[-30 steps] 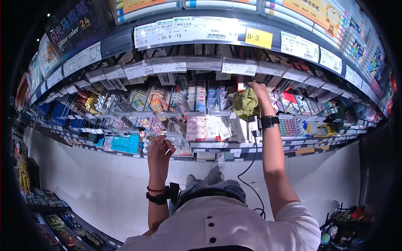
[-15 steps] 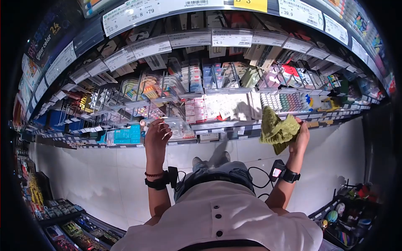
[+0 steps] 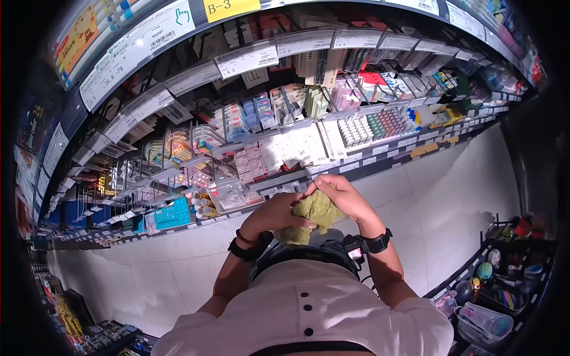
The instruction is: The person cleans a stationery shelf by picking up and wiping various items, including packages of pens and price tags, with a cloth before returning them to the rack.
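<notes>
A crumpled olive-green cloth (image 3: 320, 210) is held in front of my waist, between both hands. My right hand (image 3: 341, 199) grips its upper right side, fingers and thumb closed over the fabric. From the other side my left hand (image 3: 279, 213) is wrapped round the cloth, part of which hangs below its fingers. Just beyond the hands runs the lowest shelf, with red-and-white small boxes (image 3: 250, 163) and a clear plastic tray (image 3: 228, 194) nearest to my left hand.
Shelf tiers of stationery curve across the front, with price labels (image 3: 249, 62) along their edges. White-capped bottles (image 3: 354, 132) stand in rows at the right. Pale floor tiles (image 3: 409, 219) lie below. Bins of toys and a clear plastic container (image 3: 484, 320) stand at lower right.
My right hand has brought the cloth left and in toward my body. My left hand has moved right from the shelf and closed on it. The view has turned.
</notes>
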`<state>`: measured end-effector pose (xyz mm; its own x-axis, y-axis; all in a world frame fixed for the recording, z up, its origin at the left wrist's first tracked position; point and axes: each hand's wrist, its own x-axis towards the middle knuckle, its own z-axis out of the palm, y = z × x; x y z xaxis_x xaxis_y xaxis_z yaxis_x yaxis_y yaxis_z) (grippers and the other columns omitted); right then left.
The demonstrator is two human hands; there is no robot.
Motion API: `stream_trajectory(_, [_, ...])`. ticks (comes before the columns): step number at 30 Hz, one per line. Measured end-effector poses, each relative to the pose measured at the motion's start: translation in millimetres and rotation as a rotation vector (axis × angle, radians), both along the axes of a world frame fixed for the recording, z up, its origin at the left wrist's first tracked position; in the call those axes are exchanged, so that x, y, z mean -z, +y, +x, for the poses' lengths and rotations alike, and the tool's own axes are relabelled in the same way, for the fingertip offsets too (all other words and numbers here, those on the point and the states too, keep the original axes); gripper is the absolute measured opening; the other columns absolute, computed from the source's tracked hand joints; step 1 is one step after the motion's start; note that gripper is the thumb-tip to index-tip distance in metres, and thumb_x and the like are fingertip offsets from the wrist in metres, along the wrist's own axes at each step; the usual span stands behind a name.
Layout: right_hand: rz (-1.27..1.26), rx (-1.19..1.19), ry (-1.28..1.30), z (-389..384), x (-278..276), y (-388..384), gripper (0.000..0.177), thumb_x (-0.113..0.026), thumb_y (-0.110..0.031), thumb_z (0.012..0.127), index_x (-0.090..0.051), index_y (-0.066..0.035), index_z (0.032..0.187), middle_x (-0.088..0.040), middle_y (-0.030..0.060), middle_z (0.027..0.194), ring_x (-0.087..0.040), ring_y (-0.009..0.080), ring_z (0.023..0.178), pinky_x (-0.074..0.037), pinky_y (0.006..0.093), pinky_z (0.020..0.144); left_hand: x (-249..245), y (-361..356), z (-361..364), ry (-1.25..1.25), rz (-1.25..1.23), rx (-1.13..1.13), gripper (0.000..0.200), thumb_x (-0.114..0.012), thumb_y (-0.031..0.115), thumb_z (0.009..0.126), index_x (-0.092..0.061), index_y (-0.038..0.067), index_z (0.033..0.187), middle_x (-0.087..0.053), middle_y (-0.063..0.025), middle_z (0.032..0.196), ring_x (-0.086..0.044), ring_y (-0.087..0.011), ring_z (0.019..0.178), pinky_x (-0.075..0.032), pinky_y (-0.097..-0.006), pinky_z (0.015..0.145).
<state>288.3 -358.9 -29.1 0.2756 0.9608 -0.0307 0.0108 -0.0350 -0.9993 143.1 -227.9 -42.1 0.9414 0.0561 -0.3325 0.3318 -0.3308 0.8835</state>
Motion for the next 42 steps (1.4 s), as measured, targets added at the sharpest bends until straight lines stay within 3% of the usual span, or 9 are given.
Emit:
stream_trajectory(1, [-0.064,0.049,0.171,9,3,4,0.027,-0.040,-0.020,0.091,-0.056,0.001,0.084,-0.060,0.0072,0.079,-0.059,0.0143,0.070,-0.049,0.0229,0.063,-11,3,6,0.236,0.119,0.091,0.053,-0.072,0.028,0.066,-0.054,0.000,0.108,-0.062,-0.0123,0.091,-0.060,-0.0200,0.082,-0.046,-0.0276,0.074])
stream_trajectory(5, [-0.125,0.305,0.587,67,41,27,0.024,-0.044,-0.019,0.089,-0.058,0.000,0.087,-0.061,0.0086,0.077,-0.059,0.0141,0.064,-0.047,0.0252,0.059,2,0,-16,0.049,-0.182,-0.300,0.032,-0.065,0.027,0.075,-0.061,0.000,0.092,-0.063,-0.0059,0.080,-0.059,-0.0127,0.072,-0.047,-0.0259,0.066])
stream_trajectory(8, [-0.367,0.594,-0.007,145,167,33,0.029,-0.056,-0.022,0.078,-0.054,0.006,0.088,-0.061,0.0170,0.083,-0.061,0.0239,0.074,-0.048,0.0307,0.066,7,3,-41,-0.084,-0.377,-0.612,0.032,-0.057,0.024,0.083,-0.056,0.000,0.103,-0.061,-0.0034,0.090,-0.057,-0.0097,0.079,-0.046,-0.0244,0.070])
stream_trajectory(11, [-0.462,0.527,-0.561,170,197,33,0.049,-0.068,-0.023,0.063,-0.049,0.013,0.090,-0.059,0.0243,0.085,-0.059,0.0340,0.084,-0.046,0.0356,0.075,8,3,-65,-0.187,-0.380,-0.907,0.034,-0.050,0.021,0.088,-0.048,0.000,0.115,-0.056,-0.0045,0.105,-0.050,-0.0112,0.097,-0.038,-0.0255,0.086])
stream_trajectory(20, [-0.776,0.410,-0.587,172,236,69,0.080,-0.071,-0.035,0.058,-0.032,0.014,0.108,-0.055,0.0284,0.097,-0.055,0.0379,0.093,-0.044,0.0368,0.081,23,-32,-111,-0.365,-0.494,-1.423,0.042,-0.045,0.028,0.090,-0.039,0.003,0.123,-0.048,-0.0086,0.117,-0.048,-0.0186,0.105,-0.036,-0.0329,0.089])
stream_trajectory(29, [-0.707,0.333,-0.707,182,169,46,0.053,-0.073,-0.036,0.053,-0.056,0.005,0.083,-0.061,0.0208,0.082,-0.059,0.0349,0.083,-0.047,0.0376,0.075,30,-28,-84,-0.332,-0.498,-1.500,0.043,-0.044,0.034,0.090,-0.041,0.003,0.119,-0.050,-0.0082,0.114,-0.050,-0.0189,0.103,-0.039,-0.0324,0.084])
stream_trajectory(33, [-0.626,0.351,-0.769,205,168,9,0.063,-0.073,-0.038,0.049,-0.059,0.006,0.093,-0.062,0.0211,0.083,-0.061,0.0332,0.078,-0.047,0.0374,0.071,37,-23,-58,-0.439,-0.553,-1.449,0.051,-0.041,0.039,0.090,-0.034,0.005,0.127,-0.045,-0.0075,0.119,-0.045,-0.0166,0.108,-0.038,-0.0296,0.088])
stream_trajectory(36, [-0.583,0.237,-0.634,211,146,-35,0.064,-0.076,-0.032,0.053,-0.057,0.006,0.101,-0.063,0.0126,0.069,-0.063,0.0224,0.065,-0.049,0.0322,0.062,35,-22,-38,-0.463,-0.578,-1.369,0.054,-0.040,0.040,0.090,-0.030,0.005,0.129,-0.043,-0.0075,0.123,-0.043,-0.0181,0.111,-0.035,-0.0311,0.092])
stream_trajectory(42, [-0.387,-0.162,0.340,168,40,-95,0.046,-0.062,-0.019,0.076,-0.050,0.005,0.112,-0.061,0.0159,0.086,-0.061,0.0200,0.069,-0.051,0.0291,0.064,22,-20,0,-0.530,-0.454,-1.054,0.050,-0.036,0.037,0.092,-0.032,0.001,0.127,-0.042,-0.0075,0.124,-0.043,-0.0176,0.112,-0.032,-0.0312,0.095])
